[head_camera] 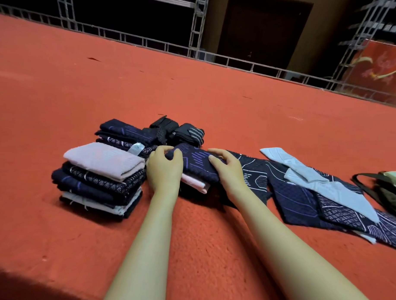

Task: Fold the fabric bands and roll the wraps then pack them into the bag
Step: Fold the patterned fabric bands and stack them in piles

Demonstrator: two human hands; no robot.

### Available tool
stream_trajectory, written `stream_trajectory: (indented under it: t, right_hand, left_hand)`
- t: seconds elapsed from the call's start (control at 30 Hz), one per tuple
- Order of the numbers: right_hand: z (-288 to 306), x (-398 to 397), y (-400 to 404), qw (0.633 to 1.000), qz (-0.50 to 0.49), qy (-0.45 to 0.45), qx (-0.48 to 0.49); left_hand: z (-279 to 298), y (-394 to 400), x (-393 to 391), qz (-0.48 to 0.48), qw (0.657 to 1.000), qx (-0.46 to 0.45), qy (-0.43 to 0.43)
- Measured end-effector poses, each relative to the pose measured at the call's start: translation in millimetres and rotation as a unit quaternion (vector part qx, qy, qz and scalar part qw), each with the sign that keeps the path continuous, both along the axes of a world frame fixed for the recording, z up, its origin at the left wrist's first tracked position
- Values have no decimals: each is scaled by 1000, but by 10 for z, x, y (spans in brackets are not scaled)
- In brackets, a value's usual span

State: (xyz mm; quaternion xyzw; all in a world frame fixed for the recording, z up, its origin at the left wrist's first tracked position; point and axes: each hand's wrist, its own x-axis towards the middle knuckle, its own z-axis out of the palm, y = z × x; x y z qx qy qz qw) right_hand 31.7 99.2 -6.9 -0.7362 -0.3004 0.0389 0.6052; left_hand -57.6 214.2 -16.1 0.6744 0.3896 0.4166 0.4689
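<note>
- My left hand [163,171] sits at the left end of a folded navy band [197,164]; fingers curled over its edge, thumb on top, pinching the cloth.
- My right hand [227,171] lies on the same band's right part, fingers [214,160] bent and pressing down into the fabric, tips pointing left toward the other hand.
- The navy band, with purple line markings, runs between the two hands, its top surface bare in the gap between my fingertips. It rests on a pale pink folded piece [194,183], which shows just under its near edge.
- All of this lies on a red carpeted surface [105,90].
- Just left of my left hand: a near stack of folded bands [99,182], pink one on top, dark patterned ones below, white near the bottom.
- Behind that, a second stack of navy folded bands [123,133] with a white tag sticking out.
- Beyond my hands: black rolled wraps [175,130], touching each other, one with grey stripes.
- Right of my right hand: unfolded bands [307,198] spread flat, navy with white lines, light blue ones laid over them.
- Far right edge: a green bag [391,185] with dark straps, partly out of view.
- Metal truss frames [197,26] stand at the far side.
</note>
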Motion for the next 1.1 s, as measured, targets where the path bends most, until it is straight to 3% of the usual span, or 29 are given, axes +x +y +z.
stream_trajectory:
  t: [0.1,0.2,0.33,0.43,0.5,0.63,0.77,0.87,0.93,1.1]
  right_hand:
    - [-56,-10,80,998,7,-18,-55]
    - [-127,-25,80,971,-5,-127,-202]
    - [-121,61,-377,947,-113,-224,-203]
    - [-227,175,-793,912,-232,-166,-296]
    - [-299,199,-944,901,-237,-92,-351]
    - [-300,216,-1052,927,-226,-35,-297]
    - [-326,175,-1062,926,-235,-6,-295]
    - [-330,125,-1124,956,-207,4,-210]
    - [-275,104,-1204,970,-188,24,-154]
    - [9,146,-1677,991,-70,72,-94]
  left_hand:
    - [-40,23,16,4,1000,3,25]
    - [-72,-26,44,-2,996,66,51]
    - [-71,-94,55,-21,980,190,58]
    - [-48,-121,87,-24,966,247,70]
    - [-36,-136,102,-18,954,287,82]
    - [16,-233,106,-41,935,338,97]
    - [78,-496,125,-143,916,361,103]
    - [24,-616,177,-169,886,400,161]
    - [-4,-611,195,-161,884,404,169]
    - [29,-770,219,-165,895,411,54]
